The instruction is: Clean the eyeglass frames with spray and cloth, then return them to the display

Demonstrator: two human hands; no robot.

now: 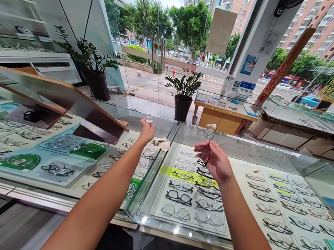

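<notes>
A small spray bottle with a white nozzle (pixel 149 118) stands upright in my left hand (pixel 147 131), whose fingers are wrapped round it and hide most of its body. My right hand (pixel 216 162) grips a pair of glasses (pixel 208 133) above the display case, with one lens raised over the fingers and a dark temple running down past them. Between my hands, a crumpled beige cloth (pixel 162 143) lies on the glass top near the joint of two cases.
Rows of glasses frames (pixel 179 198) lie inside the glass display case (pixel 146 206) below my arms. Tilted wooden-edged mirrors or stands (pixel 59 97) rest on the left counter. Beyond stand a potted plant (pixel 183 103), a wooden table (pixel 224 121) and large windows.
</notes>
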